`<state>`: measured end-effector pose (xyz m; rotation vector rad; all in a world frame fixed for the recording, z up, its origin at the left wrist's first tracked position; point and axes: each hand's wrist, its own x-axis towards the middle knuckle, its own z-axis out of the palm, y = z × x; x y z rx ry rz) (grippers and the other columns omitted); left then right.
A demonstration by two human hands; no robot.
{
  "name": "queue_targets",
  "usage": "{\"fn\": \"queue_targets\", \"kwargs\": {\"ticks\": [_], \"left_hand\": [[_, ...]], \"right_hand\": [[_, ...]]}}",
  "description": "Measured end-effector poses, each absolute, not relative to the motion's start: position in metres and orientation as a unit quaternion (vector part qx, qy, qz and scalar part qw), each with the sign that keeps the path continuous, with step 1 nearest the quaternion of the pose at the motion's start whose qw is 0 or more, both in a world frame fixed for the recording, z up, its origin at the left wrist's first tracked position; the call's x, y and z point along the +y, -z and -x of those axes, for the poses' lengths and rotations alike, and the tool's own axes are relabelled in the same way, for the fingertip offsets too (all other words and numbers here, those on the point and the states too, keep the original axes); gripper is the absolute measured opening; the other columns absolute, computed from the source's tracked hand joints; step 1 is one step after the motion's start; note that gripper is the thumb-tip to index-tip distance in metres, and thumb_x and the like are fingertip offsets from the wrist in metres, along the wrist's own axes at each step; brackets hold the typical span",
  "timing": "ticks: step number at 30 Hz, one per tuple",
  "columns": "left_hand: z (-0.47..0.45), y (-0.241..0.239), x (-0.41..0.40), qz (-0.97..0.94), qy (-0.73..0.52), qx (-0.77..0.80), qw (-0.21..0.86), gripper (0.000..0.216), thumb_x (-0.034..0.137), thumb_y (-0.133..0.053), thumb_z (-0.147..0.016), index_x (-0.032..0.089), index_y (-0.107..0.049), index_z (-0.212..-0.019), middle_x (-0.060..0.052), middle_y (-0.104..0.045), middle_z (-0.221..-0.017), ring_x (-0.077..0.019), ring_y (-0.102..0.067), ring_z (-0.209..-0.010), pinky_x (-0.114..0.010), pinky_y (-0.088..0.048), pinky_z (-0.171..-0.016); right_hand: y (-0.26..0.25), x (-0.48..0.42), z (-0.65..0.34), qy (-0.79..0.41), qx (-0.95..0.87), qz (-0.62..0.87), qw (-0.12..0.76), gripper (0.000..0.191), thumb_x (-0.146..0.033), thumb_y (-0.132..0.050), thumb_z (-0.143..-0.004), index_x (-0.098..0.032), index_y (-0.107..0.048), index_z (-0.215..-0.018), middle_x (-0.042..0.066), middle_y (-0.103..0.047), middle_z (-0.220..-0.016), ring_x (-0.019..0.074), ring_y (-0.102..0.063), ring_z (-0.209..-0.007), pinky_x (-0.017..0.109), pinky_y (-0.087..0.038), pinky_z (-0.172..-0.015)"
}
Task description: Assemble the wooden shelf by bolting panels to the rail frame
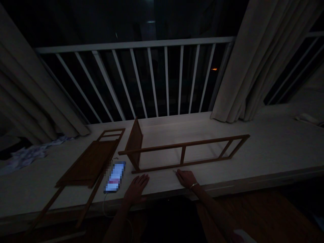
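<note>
My left hand [136, 188] lies flat on the pale window sill with its fingers stretched out, close to the near left corner of a brown wooden frame [182, 156]. That frame rests on its side, with rails, crosspieces and an upright wooden panel [134, 141] at its left end. Beside the frame's near rail, my right hand [186, 178] is closed, and a small thin light-coloured piece [174, 171] sticks out of its fingertips; its kind cannot be made out. A lit phone [115, 177] with a cable lies left of my left hand.
Left of the phone, a second wooden assembly [86, 162] with panels overhangs the sill's front edge. Small dark bits [115, 158] lie near the phone. White railing [165, 81] and curtains [240, 64] stand behind. Crumpled patterned cloth [27, 157] is at far left. The room is dim.
</note>
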<state>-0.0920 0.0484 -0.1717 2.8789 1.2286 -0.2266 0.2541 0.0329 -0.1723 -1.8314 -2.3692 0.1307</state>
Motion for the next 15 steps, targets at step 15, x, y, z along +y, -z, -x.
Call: {"fn": "queue_targets", "kwargs": {"ticks": [15], "left_hand": [[0.0940,0.1752,0.0485,-0.921,0.058,0.385,-0.007,0.094,0.048,-0.058,-0.066,0.021,-0.009,-0.142,-0.008,-0.017,-0.149,-0.0265,-0.018,-0.136,-0.045,-0.013,-0.110]], "right_hand": [[0.1728,0.0332,-0.2538,-0.042,-0.786,0.613,0.063,0.032,-0.036,-0.026,-0.094,-0.021,-0.053,-0.099,0.006,-0.070,-0.079,0.0171,-0.065,-0.070,0.024,-0.029,-0.057]]}}
